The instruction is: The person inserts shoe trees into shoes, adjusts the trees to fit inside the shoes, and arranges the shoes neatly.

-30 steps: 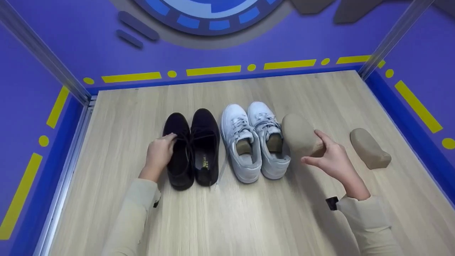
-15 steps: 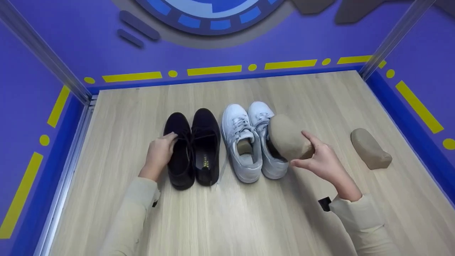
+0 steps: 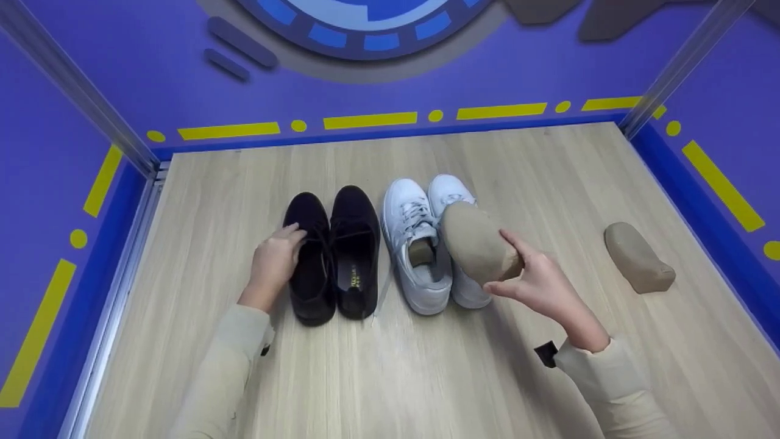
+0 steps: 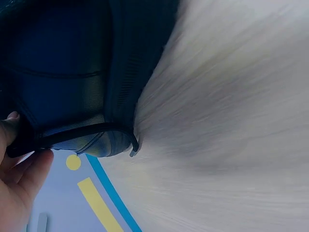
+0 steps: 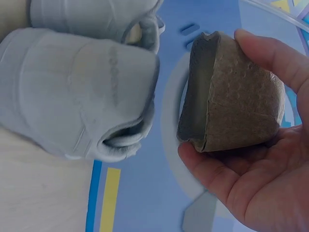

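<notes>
My right hand [image 3: 539, 277] grips a brown moulded-pulp shoe insert [image 3: 478, 239] by its rear end, thumb on one side and fingers on the other. The insert is raised over the right white sneaker [image 3: 448, 186] and hides much of its opening. In the right wrist view, the insert's [image 5: 244, 94] hollow back edge faces the sneaker's heel [image 5: 82, 92]. Beside it, the left white sneaker [image 3: 405, 198] has a similar insert in its toe. My left hand [image 3: 272, 259] pinches the upper edge of the left black shoe [image 3: 304, 210]; in the left wrist view its thumb and fingers meet at the rim.
The right black shoe [image 3: 354, 219] stands between the left black shoe and the sneakers, all toes pointing away. Another pulp insert [image 3: 637, 256] lies to the right on the wood-grain tabletop [image 3: 390, 378]. Purple-blue panels [image 3: 518, 73] bound the back and sides.
My right hand has carried the pulp insert leftward, from the right white sneaker's right side to over its opening. The left hand stays on the black shoe.
</notes>
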{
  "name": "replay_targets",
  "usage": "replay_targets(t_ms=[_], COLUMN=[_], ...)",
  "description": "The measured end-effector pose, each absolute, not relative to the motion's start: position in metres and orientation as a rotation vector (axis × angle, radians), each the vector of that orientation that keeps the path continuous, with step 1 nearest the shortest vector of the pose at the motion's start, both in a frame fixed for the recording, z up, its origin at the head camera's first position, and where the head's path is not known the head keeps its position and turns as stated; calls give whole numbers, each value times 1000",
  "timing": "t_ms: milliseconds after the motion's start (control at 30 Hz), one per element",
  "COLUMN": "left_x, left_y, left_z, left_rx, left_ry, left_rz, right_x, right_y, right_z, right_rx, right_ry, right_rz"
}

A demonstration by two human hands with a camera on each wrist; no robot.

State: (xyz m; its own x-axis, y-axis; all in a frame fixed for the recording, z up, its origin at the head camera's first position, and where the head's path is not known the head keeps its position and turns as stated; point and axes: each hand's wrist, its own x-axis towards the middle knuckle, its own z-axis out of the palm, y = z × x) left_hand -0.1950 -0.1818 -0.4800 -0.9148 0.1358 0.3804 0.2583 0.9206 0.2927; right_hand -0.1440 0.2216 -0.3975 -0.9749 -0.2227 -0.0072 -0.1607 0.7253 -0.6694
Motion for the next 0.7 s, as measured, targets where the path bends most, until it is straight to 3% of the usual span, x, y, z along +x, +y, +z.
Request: replay_targets(t_ms=[700], left_x=[-199], left_y=[-183], left_z=[-475], left_rx=[-367], left_ry=[-2715], left_rz=[-369], right_x=[-140], right_y=[189], right_z=[-391], right_rx=[-446], right_ry=[2732], right_rz=[-1067])
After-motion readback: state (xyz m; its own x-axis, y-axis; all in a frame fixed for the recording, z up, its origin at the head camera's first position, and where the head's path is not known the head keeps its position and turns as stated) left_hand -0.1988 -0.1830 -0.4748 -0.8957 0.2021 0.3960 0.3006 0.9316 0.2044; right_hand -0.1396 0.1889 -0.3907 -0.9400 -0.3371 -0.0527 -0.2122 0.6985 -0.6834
